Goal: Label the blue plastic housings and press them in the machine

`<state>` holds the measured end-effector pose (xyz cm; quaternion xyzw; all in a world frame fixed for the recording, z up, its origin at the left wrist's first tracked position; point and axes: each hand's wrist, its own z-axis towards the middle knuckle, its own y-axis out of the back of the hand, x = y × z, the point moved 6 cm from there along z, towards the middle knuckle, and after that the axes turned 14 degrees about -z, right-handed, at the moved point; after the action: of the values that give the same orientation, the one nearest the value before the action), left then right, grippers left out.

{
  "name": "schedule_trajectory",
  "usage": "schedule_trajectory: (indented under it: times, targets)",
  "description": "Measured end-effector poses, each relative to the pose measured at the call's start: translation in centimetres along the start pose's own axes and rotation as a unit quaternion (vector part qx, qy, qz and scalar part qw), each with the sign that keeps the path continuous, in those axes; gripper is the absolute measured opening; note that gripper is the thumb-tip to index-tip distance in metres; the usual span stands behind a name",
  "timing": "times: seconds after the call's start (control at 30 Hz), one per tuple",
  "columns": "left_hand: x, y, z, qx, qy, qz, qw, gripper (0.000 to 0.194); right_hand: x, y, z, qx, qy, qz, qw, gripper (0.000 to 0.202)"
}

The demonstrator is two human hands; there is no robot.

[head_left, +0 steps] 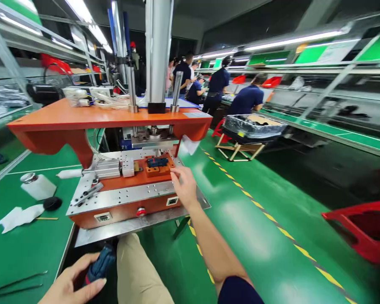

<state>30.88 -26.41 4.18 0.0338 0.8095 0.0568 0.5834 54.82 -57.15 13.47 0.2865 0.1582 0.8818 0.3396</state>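
Note:
My left hand (77, 280) is closed around a dark blue power-tool body (101, 262) with a red detail, low in front of the press. My right hand (185, 185) reaches to the right end of the orange fixture (158, 171), fingers bent and thumb close to the index finger. Whether something small sits between those fingertips I cannot make out. A similar dark blue tool body (157, 162) lies in the fixture, just left of my right fingertips. Above it hangs the metal plate (153, 141) of the orange press (114, 116).
A metal cylinder with a white tip (106, 169) and a red button (141, 211) are on the press. Left on the green bench are a white bottle (38, 186), a black round piece (52, 203) and tweezers (17, 283). Co-workers (245, 99), a bin (253, 126) and a red stool (364, 228) are beyond.

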Motion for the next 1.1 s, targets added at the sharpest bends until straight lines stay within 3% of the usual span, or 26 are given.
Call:
schedule_trajectory:
  times: [0.1,0.2,0.27,0.33,0.43,0.53,0.6,0.63,0.8,0.93,1.1]
  targets:
    - [-3.8,-0.7,1.6,0.024,-0.049,0.067,0.996,0.057,-1.0,-2.6,5.2,0.129,0.067,-0.014,0.989,0.031]
    - [-9.1,-2.2,3.3,0.012,-0.093,0.1,0.991,0.057,-2.0,-6.2,8.6,0.284,0.117,-0.02,0.951,0.036]
    - [-12.6,-3.4,4.6,-0.002,-0.114,0.115,0.987,0.056,-2.4,-7.9,9.8,0.344,0.133,-0.021,0.929,0.032]
    - [-15.7,-4.4,6.2,-0.013,-0.149,0.145,0.978,0.056,-2.4,-8.7,10.2,0.364,0.141,-0.021,0.92,0.031]
    - [-19.5,-5.5,9.1,-0.035,-0.213,0.217,0.952,0.059,-2.1,-7.4,9.5,0.305,0.118,-0.005,0.945,0.029]
    - [-22.2,-6.6,12.5,-0.045,-0.252,0.274,0.927,0.058,-2.2,-2.9,7.3,0.107,0.029,0.047,0.993,0.032]
    - [-23.7,-7.7,14.7,-0.025,-0.272,0.296,0.915,0.052,-2.6,0.3,4.4,-0.008,-0.031,0.085,0.996,0.036]
    - [-24.4,-8.4,15.8,-0.011,-0.279,0.305,0.91,0.049,-3.0,1.4,2.8,-0.033,-0.059,0.102,0.993,0.037]
    - [-26.0,-10.9,20.2,0.031,-0.263,0.379,0.887,0.043,-6.8,4.4,-3.7,-0.057,-0.198,0.148,0.967,0.045]
    - [-24.9,-12.1,21.6,0.051,-0.25,0.41,0.876,0.042,-10.6,6.1,-7.3,-0.086,-0.292,0.169,0.938,0.054]
    - [-23.0,-13.8,21.5,0.037,-0.276,0.45,0.848,0.067,-13.0,4.9,-8.3,-0.105,-0.368,0.219,0.897,0.058]
